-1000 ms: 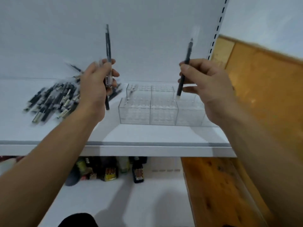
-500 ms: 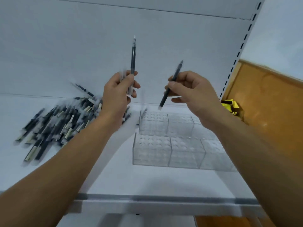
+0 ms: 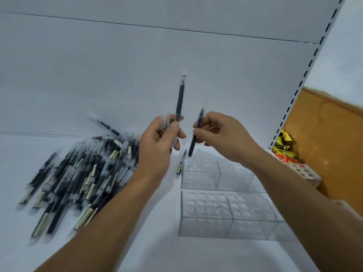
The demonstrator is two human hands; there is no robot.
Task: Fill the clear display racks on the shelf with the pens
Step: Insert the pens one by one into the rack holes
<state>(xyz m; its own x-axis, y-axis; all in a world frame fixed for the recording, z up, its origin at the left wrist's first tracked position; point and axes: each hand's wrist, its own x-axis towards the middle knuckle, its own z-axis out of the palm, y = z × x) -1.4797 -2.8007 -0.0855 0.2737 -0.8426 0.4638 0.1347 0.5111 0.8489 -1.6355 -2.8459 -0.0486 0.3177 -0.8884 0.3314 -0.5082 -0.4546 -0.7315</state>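
Note:
My left hand (image 3: 159, 142) grips a few dark pens (image 3: 179, 99) upright above the white shelf (image 3: 149, 238); the longest one sticks up well over my fingers. My right hand (image 3: 224, 134) pinches a single dark pen (image 3: 193, 143), tilted, with its clear lower end just over the back left corner of the far clear rack (image 3: 214, 173). A nearer clear rack (image 3: 227, 213) with rows of round holes stands in front of it. Both racks look empty. One pen (image 3: 181, 163) lies beside the far rack's left side. A big loose pile of pens (image 3: 82, 173) lies on the shelf to the left.
The white back panel (image 3: 137, 65) rises behind the shelf, with a slotted upright (image 3: 302, 79) at its right end. Right of the upright are yellow and red packets (image 3: 284, 146) and a box (image 3: 300, 171) against an orange wooden wall (image 3: 334, 134).
The view has swung closer over the shelf. My right hand has brought its pen left and down to the far rack's back left corner. My hands are now close together.

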